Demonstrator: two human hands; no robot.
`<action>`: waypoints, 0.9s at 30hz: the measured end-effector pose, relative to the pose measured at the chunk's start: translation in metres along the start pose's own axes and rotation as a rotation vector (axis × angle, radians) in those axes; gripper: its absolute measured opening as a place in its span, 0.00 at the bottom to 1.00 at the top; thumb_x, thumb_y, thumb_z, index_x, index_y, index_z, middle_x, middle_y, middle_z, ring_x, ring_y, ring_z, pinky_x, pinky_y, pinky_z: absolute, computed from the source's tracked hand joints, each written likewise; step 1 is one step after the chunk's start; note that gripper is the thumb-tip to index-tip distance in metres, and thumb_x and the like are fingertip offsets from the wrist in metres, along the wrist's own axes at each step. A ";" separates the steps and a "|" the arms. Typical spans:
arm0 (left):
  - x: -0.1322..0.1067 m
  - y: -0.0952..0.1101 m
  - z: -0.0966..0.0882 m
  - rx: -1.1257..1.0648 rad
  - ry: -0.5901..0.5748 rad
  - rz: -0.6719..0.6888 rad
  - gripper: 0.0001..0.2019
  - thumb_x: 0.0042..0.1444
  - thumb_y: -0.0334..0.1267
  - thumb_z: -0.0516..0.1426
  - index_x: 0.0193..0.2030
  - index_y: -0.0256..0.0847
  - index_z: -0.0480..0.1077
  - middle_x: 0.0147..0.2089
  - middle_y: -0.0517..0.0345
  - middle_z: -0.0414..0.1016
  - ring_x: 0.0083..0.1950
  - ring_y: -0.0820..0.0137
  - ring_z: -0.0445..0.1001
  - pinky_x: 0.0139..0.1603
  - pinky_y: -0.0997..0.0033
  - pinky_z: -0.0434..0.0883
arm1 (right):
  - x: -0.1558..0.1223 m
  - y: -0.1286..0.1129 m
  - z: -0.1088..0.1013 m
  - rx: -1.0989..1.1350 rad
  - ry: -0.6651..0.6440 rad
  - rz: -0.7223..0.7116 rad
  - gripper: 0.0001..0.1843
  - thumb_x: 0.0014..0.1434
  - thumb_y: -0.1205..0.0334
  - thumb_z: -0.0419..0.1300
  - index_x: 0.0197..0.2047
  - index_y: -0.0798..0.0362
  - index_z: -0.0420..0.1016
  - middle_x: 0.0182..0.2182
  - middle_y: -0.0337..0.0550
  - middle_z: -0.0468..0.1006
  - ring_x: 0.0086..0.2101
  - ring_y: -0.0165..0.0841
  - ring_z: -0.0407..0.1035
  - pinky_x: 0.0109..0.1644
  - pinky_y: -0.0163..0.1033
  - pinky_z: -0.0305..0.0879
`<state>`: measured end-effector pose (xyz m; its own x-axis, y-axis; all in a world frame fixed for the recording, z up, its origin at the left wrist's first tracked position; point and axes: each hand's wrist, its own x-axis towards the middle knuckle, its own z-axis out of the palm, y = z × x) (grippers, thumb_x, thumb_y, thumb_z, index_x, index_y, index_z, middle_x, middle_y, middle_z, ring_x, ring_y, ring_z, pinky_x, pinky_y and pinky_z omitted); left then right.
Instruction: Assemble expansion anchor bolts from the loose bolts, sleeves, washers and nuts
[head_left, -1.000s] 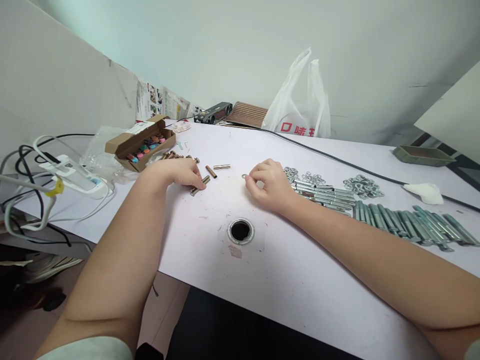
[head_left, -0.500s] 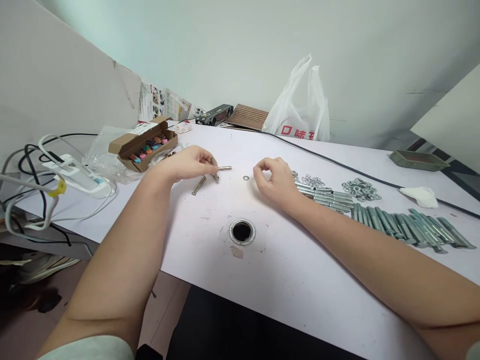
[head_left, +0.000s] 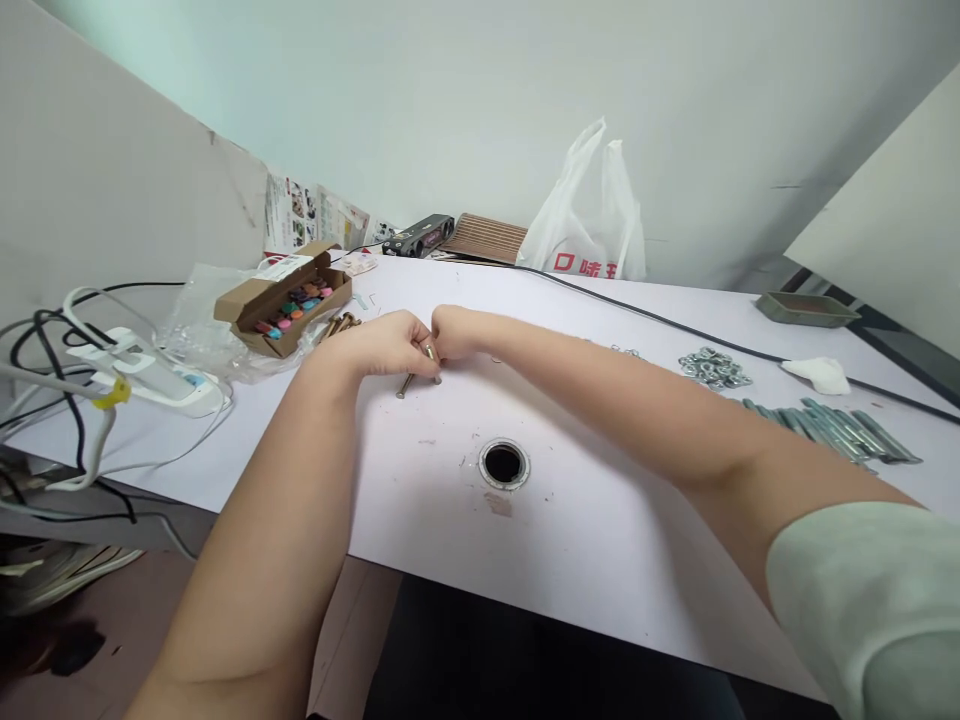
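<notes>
My left hand (head_left: 397, 342) pinches a slim metal bolt (head_left: 430, 353) between thumb and fingers above the white table. Against its fingertips my right hand (head_left: 454, 334) is closed, back toward me. What its fingers grip is hidden. Just below the hands a brass-coloured bolt (head_left: 406, 385) lies on the table, partly covered by my left hand. A small washer (head_left: 496, 360) peeks out under my right forearm. To the right are a pile of metal nuts or rings (head_left: 712, 368) and a row of zinc-coloured bolts (head_left: 851, 430), partly hidden by my right arm.
A cardboard box (head_left: 281, 305) of colourful pieces sits at left, with several brass-coloured bolts (head_left: 341, 325) beside it. A power strip (head_left: 150, 370) and cables are farther left. A round table hole (head_left: 505, 464), white bag (head_left: 585, 225), black cable (head_left: 645, 311) and green tray (head_left: 806, 309) also show.
My right hand has moved left from beside the washer to meet my left hand. My right forearm now crosses in front of part of the hardware. The left hand keeps its bolt.
</notes>
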<state>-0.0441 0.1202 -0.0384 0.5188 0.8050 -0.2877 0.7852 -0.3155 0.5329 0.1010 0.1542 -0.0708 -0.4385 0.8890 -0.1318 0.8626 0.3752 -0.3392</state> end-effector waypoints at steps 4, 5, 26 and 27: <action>0.001 -0.001 0.000 0.027 0.012 0.020 0.09 0.37 0.42 0.65 0.27 0.43 0.78 0.25 0.59 0.73 0.28 0.68 0.70 0.29 0.68 0.61 | -0.005 0.011 -0.018 0.064 -0.203 -0.001 0.11 0.41 0.56 0.71 0.24 0.54 0.78 0.28 0.46 0.79 0.30 0.37 0.70 0.35 0.43 0.64; 0.001 -0.001 0.000 0.027 0.020 0.030 0.09 0.37 0.42 0.65 0.27 0.42 0.78 0.25 0.60 0.73 0.28 0.68 0.69 0.29 0.69 0.60 | -0.010 0.015 -0.025 0.080 -0.190 -0.002 0.10 0.41 0.56 0.71 0.24 0.54 0.79 0.28 0.46 0.79 0.30 0.37 0.69 0.35 0.43 0.64; 0.031 0.010 0.040 -0.270 0.074 0.254 0.06 0.42 0.37 0.61 0.24 0.39 0.68 0.22 0.62 0.65 0.23 0.77 0.59 0.24 0.74 0.55 | -0.105 0.043 -0.009 0.489 0.500 -0.257 0.09 0.54 0.64 0.56 0.28 0.57 0.76 0.23 0.37 0.70 0.26 0.27 0.59 0.32 0.35 0.56; 0.032 0.009 0.040 -0.272 0.072 0.263 0.06 0.43 0.37 0.60 0.24 0.39 0.67 0.21 0.63 0.63 0.23 0.78 0.58 0.24 0.74 0.54 | -0.105 0.043 -0.008 0.482 0.492 -0.279 0.09 0.55 0.64 0.56 0.28 0.56 0.75 0.23 0.37 0.69 0.27 0.27 0.58 0.32 0.35 0.56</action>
<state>-0.0069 0.1233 -0.0742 0.6581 0.7504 -0.0615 0.5048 -0.3791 0.7756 0.1862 0.0789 -0.0638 -0.3639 0.8351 0.4126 0.4797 0.5477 -0.6855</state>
